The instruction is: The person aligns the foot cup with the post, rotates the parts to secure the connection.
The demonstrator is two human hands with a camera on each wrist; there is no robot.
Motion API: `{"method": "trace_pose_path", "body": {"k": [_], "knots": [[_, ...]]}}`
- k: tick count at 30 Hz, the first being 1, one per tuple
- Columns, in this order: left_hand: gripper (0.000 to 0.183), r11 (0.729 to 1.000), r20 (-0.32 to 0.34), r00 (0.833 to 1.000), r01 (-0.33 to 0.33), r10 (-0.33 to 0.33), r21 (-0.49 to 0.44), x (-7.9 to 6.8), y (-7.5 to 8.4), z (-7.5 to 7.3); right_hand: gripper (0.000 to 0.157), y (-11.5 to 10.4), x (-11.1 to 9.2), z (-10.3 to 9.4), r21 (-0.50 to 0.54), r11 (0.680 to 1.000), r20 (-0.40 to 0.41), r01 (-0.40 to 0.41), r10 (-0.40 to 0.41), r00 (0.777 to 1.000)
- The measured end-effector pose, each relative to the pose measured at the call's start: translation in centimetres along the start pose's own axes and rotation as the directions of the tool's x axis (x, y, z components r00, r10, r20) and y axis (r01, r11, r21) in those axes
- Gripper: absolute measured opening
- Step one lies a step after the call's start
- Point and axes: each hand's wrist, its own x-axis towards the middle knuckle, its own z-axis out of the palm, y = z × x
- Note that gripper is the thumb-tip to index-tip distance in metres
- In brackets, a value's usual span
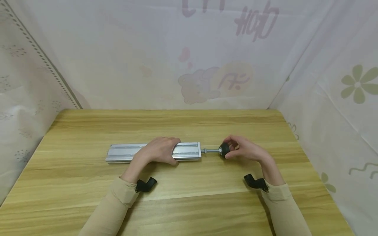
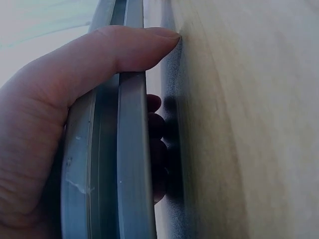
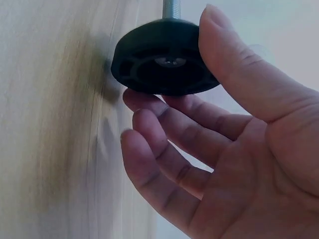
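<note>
A silver aluminium profile (image 1: 186, 150) lies lengthwise across the wooden table. My left hand (image 1: 160, 149) grips it from above; in the left wrist view the thumb (image 2: 144, 47) lies over the near side and the other fingertips show under the lower edge. From the profile's right end a threaded rod (image 1: 212, 151) with nuts sticks out, ending in a round black levelling foot (image 1: 225, 149). My right hand (image 1: 245, 149) holds this foot at its rim, thumb on one side and fingers on the other. The right wrist view shows the foot's hollow underside (image 3: 167, 64) with a screw head.
The wooden table (image 1: 189, 209) has its back edge against a white printed cloth (image 1: 133, 65). More cloth hangs at the left and right. A black bent wrist mount (image 1: 146, 185) sits at the left cuff, and a similar wrist mount (image 1: 255, 182) at the right.
</note>
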Motion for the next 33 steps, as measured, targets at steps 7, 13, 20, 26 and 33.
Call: {"method": "trace_pose_path", "body": {"k": [7,13,20,26,33], "knots": [[0.048,1.000,-0.001,1.000,0.008,-0.008,0.002,0.2,0.0,0.1,0.048,0.4,-0.4,-0.1,-0.024,0.999,0.032,0.036,-0.035,0.999],[0.050,1.000,-0.007,1.000,0.013,-0.013,0.002,0.2,-0.1,0.3,0.049,0.4,-0.7,0.0,-0.011,0.999,0.036,0.031,-0.030,0.999],[0.047,1.000,-0.005,1.000,0.025,-0.025,-0.002,0.3,0.0,0.4,0.051,0.5,-0.7,0.0,0.021,1.000,0.031,-0.003,0.003,1.000],[0.048,1.000,-0.006,1.000,0.029,-0.029,0.006,0.4,-0.1,0.5,0.078,0.4,-0.3,0.0,0.123,0.991,0.008,0.044,-0.046,0.999],[0.047,1.000,-0.010,1.000,0.023,-0.023,-0.001,0.3,0.0,0.3,0.077,0.2,0.4,0.6,0.095,0.993,-0.031,0.068,-0.065,0.997]]}}
